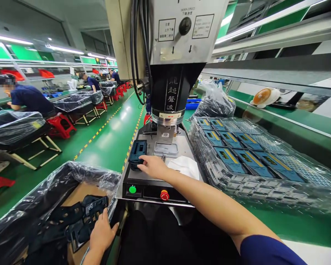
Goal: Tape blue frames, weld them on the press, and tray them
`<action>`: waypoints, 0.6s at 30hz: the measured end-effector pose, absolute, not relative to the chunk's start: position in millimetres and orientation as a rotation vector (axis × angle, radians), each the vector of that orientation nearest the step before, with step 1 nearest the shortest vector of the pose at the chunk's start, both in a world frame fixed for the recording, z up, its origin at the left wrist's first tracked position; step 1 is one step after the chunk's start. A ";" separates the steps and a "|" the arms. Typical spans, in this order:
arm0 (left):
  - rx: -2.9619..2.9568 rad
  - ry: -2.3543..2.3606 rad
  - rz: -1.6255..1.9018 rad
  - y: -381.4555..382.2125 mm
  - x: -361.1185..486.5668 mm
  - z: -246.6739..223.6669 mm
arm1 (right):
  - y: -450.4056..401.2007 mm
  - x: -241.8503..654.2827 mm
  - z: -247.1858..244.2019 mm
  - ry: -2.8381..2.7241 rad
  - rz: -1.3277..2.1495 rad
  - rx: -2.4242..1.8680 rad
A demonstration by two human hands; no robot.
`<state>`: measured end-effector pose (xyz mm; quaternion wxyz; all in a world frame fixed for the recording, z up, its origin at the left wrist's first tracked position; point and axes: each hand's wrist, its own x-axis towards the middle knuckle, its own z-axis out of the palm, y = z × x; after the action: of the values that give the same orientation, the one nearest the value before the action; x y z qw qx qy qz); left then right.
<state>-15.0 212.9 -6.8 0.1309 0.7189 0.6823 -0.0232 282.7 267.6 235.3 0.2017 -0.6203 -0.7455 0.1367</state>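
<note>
Epoxy floor (107,147): green, with yellow-and-black dashed lane lines (95,136). Plastic stools (61,126): red. Stop button (164,195): red; start button (132,189): green. Stacked trays (228,156): blue, yellow windows, under clear film. Boxed housings (85,217): black. Plate housing (137,154): dark blue. Cloth (185,166): white. Sleeve (267,252): navy.

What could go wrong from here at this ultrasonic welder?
The right hand is close to the fixture under the welder's horn, so fingers might get pinched if the horn comes down. The dark plastic part also sits near the edge of the base plate and could slip off.
</note>
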 end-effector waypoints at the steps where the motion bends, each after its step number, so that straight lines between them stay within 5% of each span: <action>1: 2.082 1.984 -0.056 212.4 -14.4 -6.0 | 267.5 283.6 235.8 -2.047 0.377 -1.729; 11: 2.009 1.991 0.079 213.2 -14.2 -3.2 | 226.7 323.3 250.7 -1.777 0.146 -1.491; 18: 1.701 1.811 0.946 189.6 18.4 26.7 | 119.4 349.4 250.9 -2.119 0.006 -1.167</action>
<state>18.4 189.6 26.7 0.2391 0.6213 0.6614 0.3457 349.4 119.4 250.9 0.3535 -0.4514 -0.8193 0.0023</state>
